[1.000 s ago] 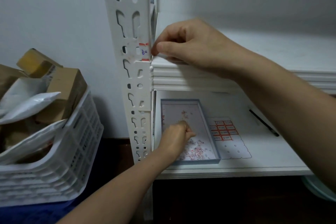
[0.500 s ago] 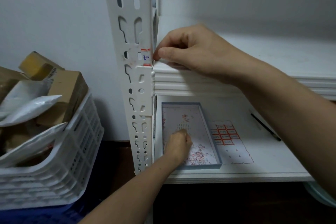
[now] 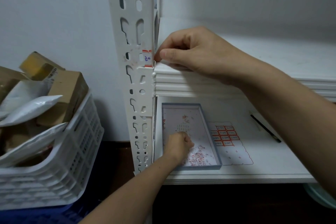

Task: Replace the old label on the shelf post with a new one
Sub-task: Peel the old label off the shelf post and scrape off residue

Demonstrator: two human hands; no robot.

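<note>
A white perforated shelf post (image 3: pixel 135 71) runs up the middle of the view. On its right edge sticks a small white label (image 3: pixel 147 58) with red bands and blue writing. My right hand (image 3: pixel 196 54) has thumb and forefinger pinched at the label's right edge, at the post's corner. Lower down, my left hand (image 3: pixel 179 144) is curled inside a shallow grey-blue tray (image 3: pixel 211 132) strewn with red and white label scraps. A sheet of red-bordered labels (image 3: pixel 225 137) lies beside the tray on the lower shelf (image 3: pixel 236 176).
A black pen (image 3: pixel 265 128) lies on the lower shelf to the right. A white plastic crate (image 3: pixel 60 172) of cardboard boxes and white mailers stands left of the post. The upper shelf (image 3: pixel 245 56) is behind my right hand.
My left hand has shifted a little toward the near end of the tray. My right hand stays pinched at the label's edge. The camera has tilted slightly.
</note>
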